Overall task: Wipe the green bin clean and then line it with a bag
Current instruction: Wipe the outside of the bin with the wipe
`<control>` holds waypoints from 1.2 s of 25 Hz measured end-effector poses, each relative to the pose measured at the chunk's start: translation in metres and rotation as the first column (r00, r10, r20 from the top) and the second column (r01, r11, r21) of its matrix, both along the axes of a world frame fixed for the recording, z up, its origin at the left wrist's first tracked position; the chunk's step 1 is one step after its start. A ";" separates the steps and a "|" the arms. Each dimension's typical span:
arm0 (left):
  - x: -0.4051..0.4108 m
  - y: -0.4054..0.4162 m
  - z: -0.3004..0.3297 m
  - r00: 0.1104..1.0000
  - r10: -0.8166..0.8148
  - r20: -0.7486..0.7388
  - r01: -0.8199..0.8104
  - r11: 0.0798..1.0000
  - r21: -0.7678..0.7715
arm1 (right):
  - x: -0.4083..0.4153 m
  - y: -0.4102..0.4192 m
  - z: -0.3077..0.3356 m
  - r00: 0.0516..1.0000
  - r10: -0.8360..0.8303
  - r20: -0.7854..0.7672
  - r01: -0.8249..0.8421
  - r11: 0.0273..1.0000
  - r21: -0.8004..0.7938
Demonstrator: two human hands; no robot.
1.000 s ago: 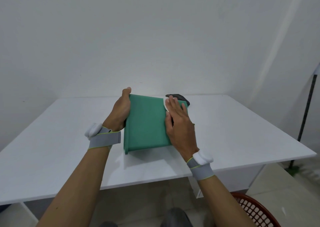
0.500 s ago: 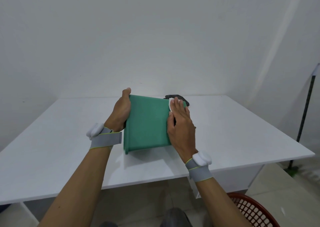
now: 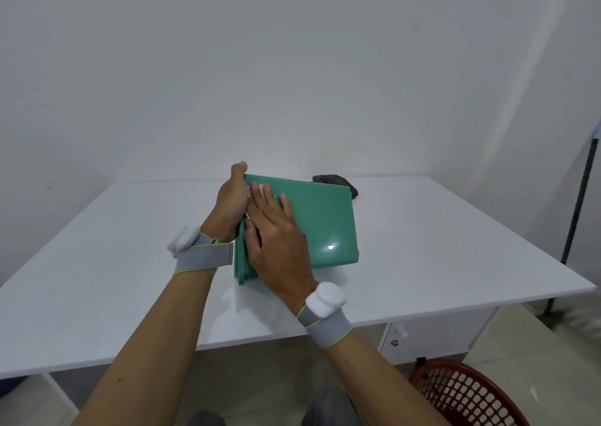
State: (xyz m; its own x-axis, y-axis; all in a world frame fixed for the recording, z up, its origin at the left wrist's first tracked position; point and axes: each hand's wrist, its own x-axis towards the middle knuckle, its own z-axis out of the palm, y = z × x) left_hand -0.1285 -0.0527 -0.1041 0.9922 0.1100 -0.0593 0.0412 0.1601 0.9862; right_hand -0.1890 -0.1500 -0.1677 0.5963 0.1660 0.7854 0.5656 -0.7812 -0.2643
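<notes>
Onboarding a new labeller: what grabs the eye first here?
The green bin lying on its side mid-table, left hand gripping its left edge, right hand pressing flat on its upper face. Behind it lies a dark bag; a red basket sits on the floor, lower right.

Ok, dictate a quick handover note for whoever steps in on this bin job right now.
Left hand: grips the far left edge of the green bin, steadying it on its side on the white table.
Right hand: fingers flat on the bin's upper face near the left edge, a sliver of white wipe showing beneath it.
Dark folded bag: on the table behind the bin, untouched.
Done: wiping under way.
Left: finish wiping, stand the bin up, line it.
</notes>
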 end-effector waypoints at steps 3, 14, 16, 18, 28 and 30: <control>0.000 0.001 0.000 1.000 -0.006 -0.001 0.006 1.000 -0.007 | -0.001 -0.006 0.001 1.000 0.003 0.018 -0.003 0.999 -0.035; 0.003 0.006 -0.002 0.997 -0.069 -0.042 0.070 0.997 0.018 | 0.003 -0.065 -0.014 0.994 -0.111 0.011 0.111 0.994 0.024; 0.005 0.006 -0.003 0.997 -0.070 -0.041 0.072 0.997 0.029 | 0.004 -0.084 -0.017 0.989 -0.147 -0.018 0.148 0.987 0.055; 0.006 0.006 -0.003 0.997 -0.067 -0.041 0.069 0.997 0.039 | 0.004 -0.101 -0.019 0.983 -0.180 -0.043 0.183 0.980 0.080; 0.006 0.006 -0.002 0.998 -0.046 -0.043 0.048 0.998 0.034 | 0.008 -0.108 -0.023 0.972 -0.206 -0.117 0.228 0.944 0.238; 0.006 0.005 -0.003 0.998 -0.042 -0.041 0.043 0.999 0.031 | 0.008 -0.101 -0.022 0.971 -0.201 -0.127 0.229 0.938 0.260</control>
State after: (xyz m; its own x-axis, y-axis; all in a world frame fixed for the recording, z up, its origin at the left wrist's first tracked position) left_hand -0.1228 -0.0481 -0.1070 0.9929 0.0699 -0.0960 0.0867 0.1260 0.9882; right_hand -0.1809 -0.2509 -0.1898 0.6698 -0.1853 0.7190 0.3528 -0.7726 -0.5278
